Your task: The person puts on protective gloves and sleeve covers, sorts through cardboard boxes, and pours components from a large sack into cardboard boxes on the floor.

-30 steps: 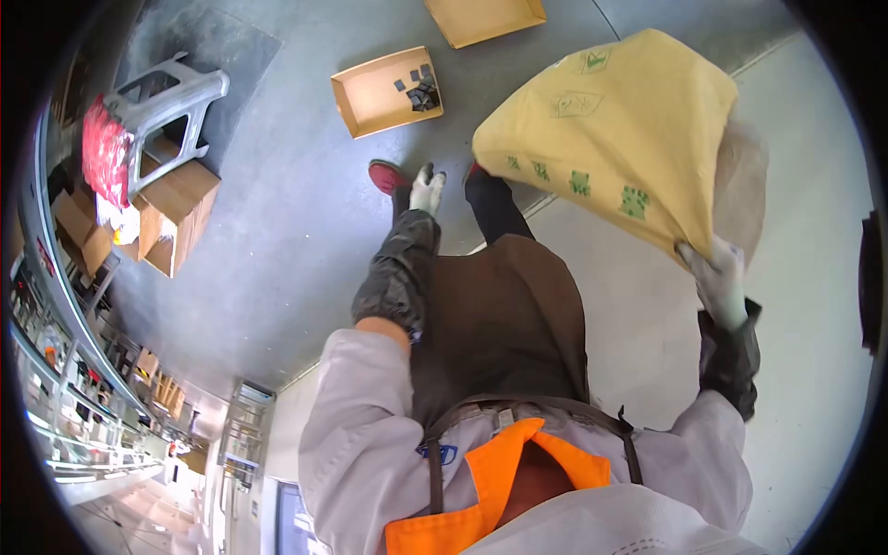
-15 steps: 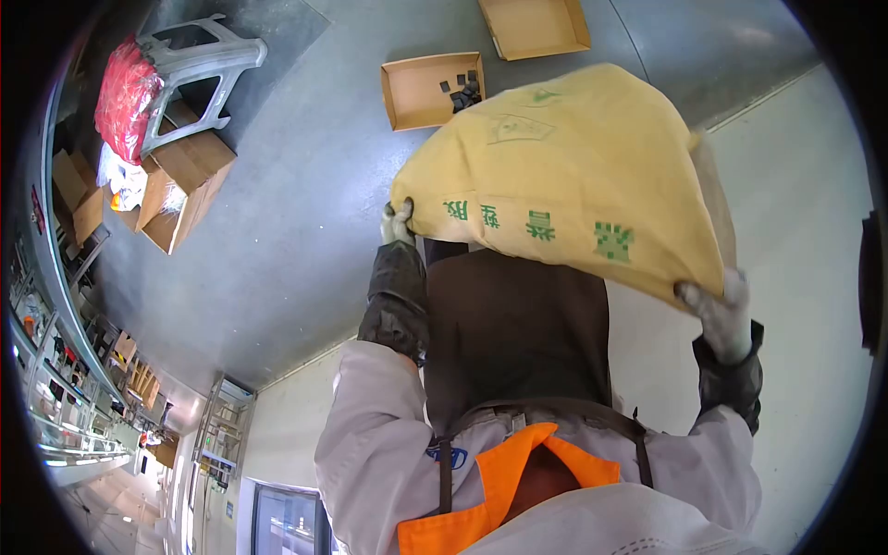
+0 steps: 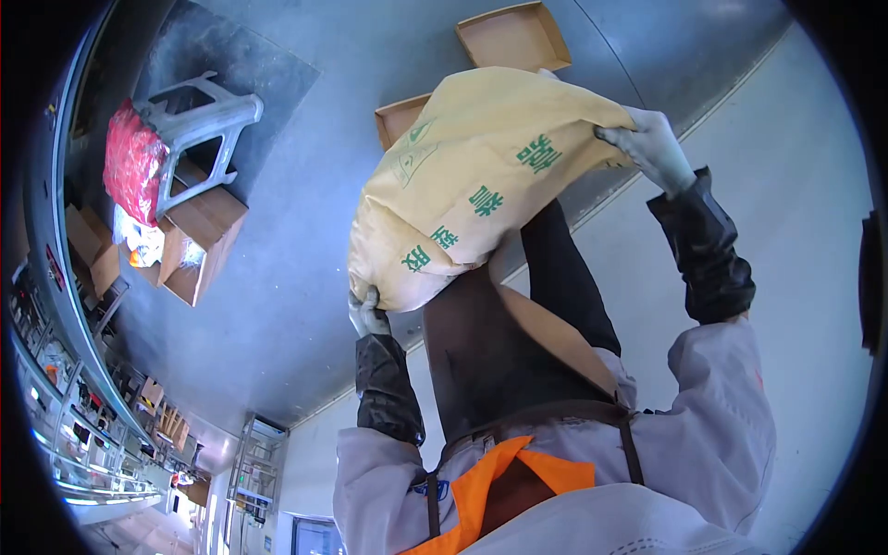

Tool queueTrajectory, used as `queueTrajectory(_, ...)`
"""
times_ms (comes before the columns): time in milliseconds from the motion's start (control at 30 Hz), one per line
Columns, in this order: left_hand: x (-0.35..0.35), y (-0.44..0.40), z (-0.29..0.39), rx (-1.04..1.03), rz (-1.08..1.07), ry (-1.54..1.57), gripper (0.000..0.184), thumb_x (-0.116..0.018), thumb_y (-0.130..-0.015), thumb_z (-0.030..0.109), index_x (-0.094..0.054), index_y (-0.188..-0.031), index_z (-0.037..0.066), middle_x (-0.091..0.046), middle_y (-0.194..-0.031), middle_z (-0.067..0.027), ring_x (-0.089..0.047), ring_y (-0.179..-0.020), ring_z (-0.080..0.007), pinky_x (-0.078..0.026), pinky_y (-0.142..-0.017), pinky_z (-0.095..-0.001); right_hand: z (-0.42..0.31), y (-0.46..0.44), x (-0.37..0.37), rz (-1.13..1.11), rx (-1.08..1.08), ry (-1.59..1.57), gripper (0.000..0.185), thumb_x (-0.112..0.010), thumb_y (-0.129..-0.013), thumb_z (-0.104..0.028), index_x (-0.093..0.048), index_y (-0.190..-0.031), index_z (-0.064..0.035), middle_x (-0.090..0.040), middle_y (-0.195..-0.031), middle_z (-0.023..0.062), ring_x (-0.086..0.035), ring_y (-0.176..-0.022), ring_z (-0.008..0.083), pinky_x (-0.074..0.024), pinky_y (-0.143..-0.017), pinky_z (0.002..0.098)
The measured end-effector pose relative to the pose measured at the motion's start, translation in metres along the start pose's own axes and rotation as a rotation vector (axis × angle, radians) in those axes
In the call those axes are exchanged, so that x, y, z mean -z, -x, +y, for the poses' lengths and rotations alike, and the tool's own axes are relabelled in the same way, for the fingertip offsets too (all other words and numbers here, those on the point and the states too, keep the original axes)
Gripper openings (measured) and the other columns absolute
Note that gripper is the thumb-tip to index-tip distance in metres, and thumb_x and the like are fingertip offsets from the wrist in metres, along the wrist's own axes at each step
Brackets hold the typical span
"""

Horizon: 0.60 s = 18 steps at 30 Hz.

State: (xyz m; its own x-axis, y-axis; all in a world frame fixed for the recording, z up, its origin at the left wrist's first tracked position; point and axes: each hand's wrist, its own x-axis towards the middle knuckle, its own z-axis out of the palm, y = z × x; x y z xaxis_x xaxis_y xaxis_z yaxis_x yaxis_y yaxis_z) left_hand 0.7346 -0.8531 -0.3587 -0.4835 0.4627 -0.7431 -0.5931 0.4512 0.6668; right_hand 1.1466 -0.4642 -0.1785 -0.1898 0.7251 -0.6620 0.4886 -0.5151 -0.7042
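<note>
A large yellow sack [image 3: 472, 176] with green printed characters hangs tilted between my gloved hands, in front of my dark apron. My left hand [image 3: 368, 313] grips its lower left corner, fingers wrapped round the edge. At the upper right, my right hand [image 3: 653, 148] holds the gathered end of the sack, higher than the left. Part of a shallow cardboard box [image 3: 398, 118] shows behind the sack; what it contains is hidden.
Another shallow cardboard box [image 3: 513, 39] lies on the floor at the top. To the left, a grey plastic stool [image 3: 217, 116] with a red bag [image 3: 135, 166] stands by an open carton [image 3: 208, 227]. A metal rack [image 3: 256, 462] is at the lower left.
My right hand has risen with its end of the sack, while my left hand, which took hold of the other corner, has moved down. The sack has swung to a tilt and covers more of the near box.
</note>
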Motion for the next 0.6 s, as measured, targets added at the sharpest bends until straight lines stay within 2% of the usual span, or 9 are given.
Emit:
queueTrajectory(133, -0.063, 0.013, 0.007, -0.031, 0.051, 0.017, 0.064, -0.071, -0.079, -0.006, -0.041, -0.136, -0.003, -0.057, -0.125, -0.0168, -0.060, -0.110, -0.0275, -0.049, -0.097, -0.0409, 0.019, -0.063, 0.030, 0.055, 0.182, 0.059, 0.025, -0.063, -0.091, -0.004, -0.065, -0.113, 0.0058, -0.068, -0.097, 0.0028, -0.060, -0.086, 0.0078, -0.0503, -0.079, 0.0245)
queueTrajectory(267, -0.127, 0.020, 0.012, -0.035, 0.071, -0.028, 0.055, -0.073, -0.079, -0.004, -0.048, -0.128, -0.002, -0.060, -0.120, -0.0155, -0.062, -0.106, -0.0269, -0.050, -0.095, -0.0416, 0.043, -0.126, 0.060, 0.123, 0.234, 0.075, 0.028, -0.067, -0.086, -0.004, -0.066, -0.113, 0.0004, -0.071, -0.095, 0.0057, -0.063, -0.086, 0.0104, -0.0505, -0.081, 0.0281)
queueTrajectory(433, -0.171, 0.024, 0.011, -0.046, 0.116, -0.075, 0.048, -0.073, -0.079, -0.003, -0.051, -0.122, -0.001, -0.061, -0.117, -0.0143, -0.063, -0.103, -0.0266, -0.051, -0.094, -0.0407, 0.076, -0.205, 0.090, 0.116, 0.225, 0.040, 0.025, -0.068, -0.085, -0.005, -0.067, -0.109, 0.0014, -0.071, -0.097, 0.0067, -0.062, -0.087, 0.0115, -0.0499, -0.082, 0.0277)
queueTrajectory(533, -0.209, 0.039, 0.016, 0.006, 0.118, -0.075, 0.047, -0.072, -0.080, -0.003, -0.052, -0.122, 0.000, -0.061, -0.118, -0.0139, -0.062, -0.104, -0.0266, -0.051, -0.095, -0.0412, 0.097, -0.243, 0.106, 0.089, 0.217, -0.034, 0.022, -0.065, -0.088, -0.002, -0.067, -0.110, 0.0012, -0.067, -0.096, 0.0017, -0.059, -0.088, 0.0082, -0.0494, -0.080, 0.0259)
queueTrajectory(600, -0.227, 0.049, 0.018, 0.010, 0.126, -0.069, 0.047, -0.072, -0.080, -0.003, -0.052, -0.122, 0.000, -0.061, -0.118, -0.0136, -0.062, -0.105, -0.0265, -0.050, -0.096, -0.0414, 0.102, -0.258, 0.115, 0.085, 0.190, -0.054, 0.023, -0.064, -0.088, -0.002, -0.066, -0.111, 0.0014, -0.067, -0.098, 0.0019, -0.059, -0.088, 0.0085, -0.0491, -0.080, 0.0256)
